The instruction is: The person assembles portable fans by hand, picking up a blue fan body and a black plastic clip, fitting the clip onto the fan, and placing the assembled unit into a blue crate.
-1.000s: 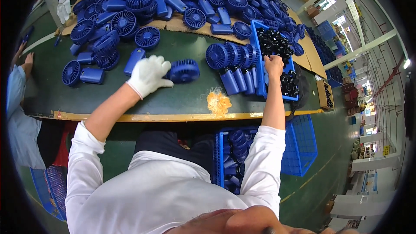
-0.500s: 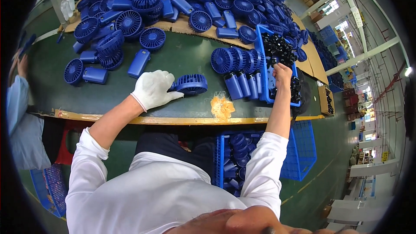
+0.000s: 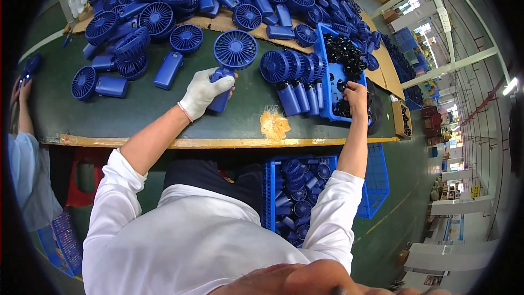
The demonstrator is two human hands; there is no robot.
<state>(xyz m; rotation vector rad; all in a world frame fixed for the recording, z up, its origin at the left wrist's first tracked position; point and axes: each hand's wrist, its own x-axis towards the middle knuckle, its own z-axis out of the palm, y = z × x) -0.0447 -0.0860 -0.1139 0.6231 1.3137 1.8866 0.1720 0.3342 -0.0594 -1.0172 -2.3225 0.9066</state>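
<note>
My left hand (image 3: 203, 92), in a white glove with the fingertips bare, is wrapped round the handle of a blue handheld fan (image 3: 235, 50). The fan's round grille faces up and points away from me. Over at the right, my right hand (image 3: 356, 97) is bare and reaches into a blue tray (image 3: 326, 98) of small black parts (image 3: 345, 54). Its thumb and fingers pinch one small black part (image 3: 341, 86), whose exact kind I cannot make out. Between the hands, several finished-looking blue fans (image 3: 275, 66) lie in a neat row against the tray.
A large heap of blue fans (image 3: 247, 17) covers the far side of the green table (image 3: 147, 114). Below the table's front edge stands a blue crate (image 3: 269, 196) of fans. A co-worker's sleeve (image 3: 24, 158) shows at the left. A cardboard box (image 3: 401, 119) sits right of the tray.
My left hand has turned the fan from edge-on to grille-up and now grips its handle. My right hand still works in the tray, now with a black part at its fingertips.
</note>
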